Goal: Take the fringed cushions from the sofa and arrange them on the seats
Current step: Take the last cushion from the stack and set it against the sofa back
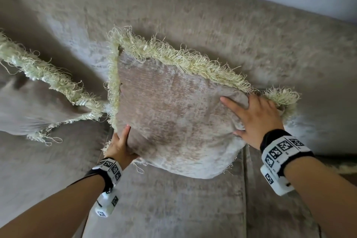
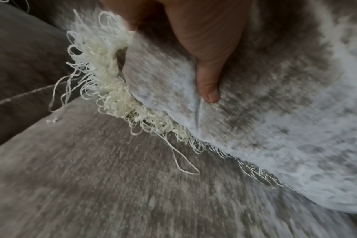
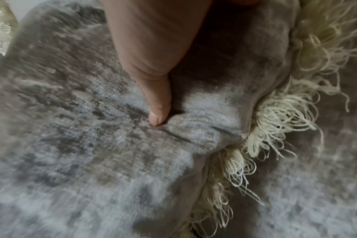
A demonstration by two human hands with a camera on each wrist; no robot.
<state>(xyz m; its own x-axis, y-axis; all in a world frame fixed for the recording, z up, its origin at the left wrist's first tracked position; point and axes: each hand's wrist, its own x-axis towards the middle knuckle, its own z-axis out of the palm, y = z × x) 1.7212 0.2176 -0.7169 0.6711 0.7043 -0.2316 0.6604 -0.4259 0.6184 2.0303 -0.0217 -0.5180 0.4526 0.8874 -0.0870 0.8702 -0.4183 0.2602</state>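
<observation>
1. Your left hand (image 1: 118, 146) pinches the lower-left corner of the cream-fringed taupe velvet square cushion (image 1: 173, 106), thumb in front.
2. Your right hand (image 1: 258, 120), fingers spread, clasps its right corner.
3. It stands tilted before the taupe velvet sofa (image 1: 212, 25) backrest.

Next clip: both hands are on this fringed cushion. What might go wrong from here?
1. Long fringe loops hang by the left hand; a finger may snag and pull threads.
2. The held cushion is gripped only at opposite corners, fabric bunching under the right hand; it may sag or slip.
3. The second cushion lies close; their fringes may tangle.
</observation>
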